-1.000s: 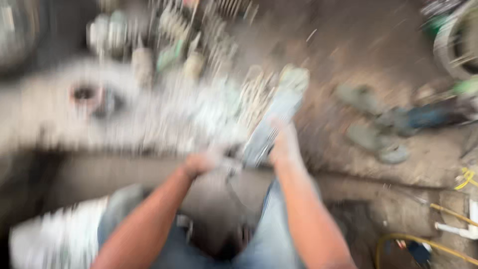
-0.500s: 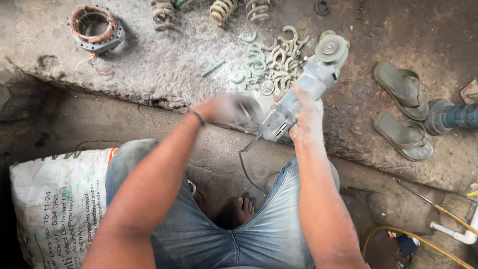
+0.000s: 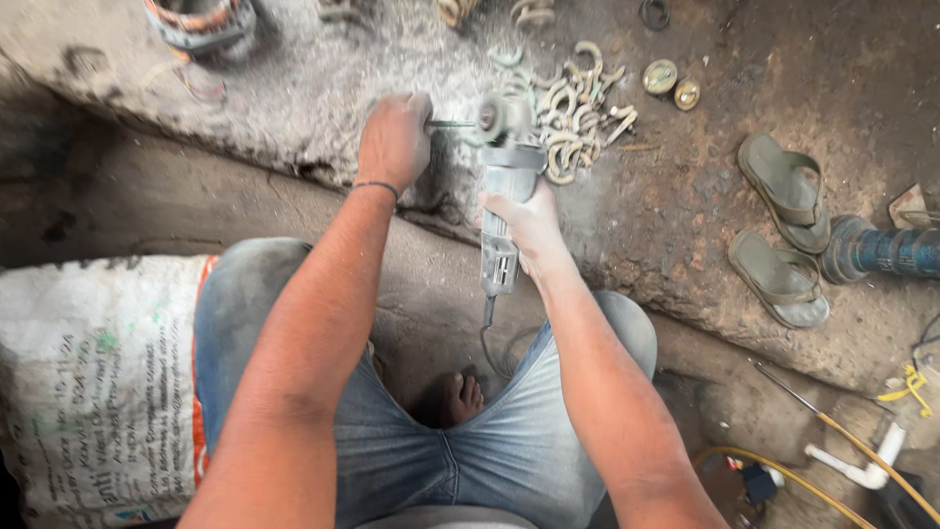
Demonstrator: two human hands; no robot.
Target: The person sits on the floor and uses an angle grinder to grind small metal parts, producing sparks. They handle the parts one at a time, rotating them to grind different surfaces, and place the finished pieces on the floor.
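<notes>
My right hand grips the grey body of an angle grinder, its head pointing away from me over a dusty stone ledge. My left hand is closed around a thin metal rod or tool that reaches the grinder's disc head. Just beyond the grinder lies a pile of curved metal hooks and rings. The grinder's cable hangs down between my knees.
A round metal part with a ring sits at the far left of the ledge. Two round caps lie past the hooks. A pair of sandals, a blue pipe, a white sack and yellow hose surround me.
The view steadied from blur. The grinder swung from pointing up-right to pointing straight away from me. My left hand moved from the grinder's body to the left of its head, holding the rod.
</notes>
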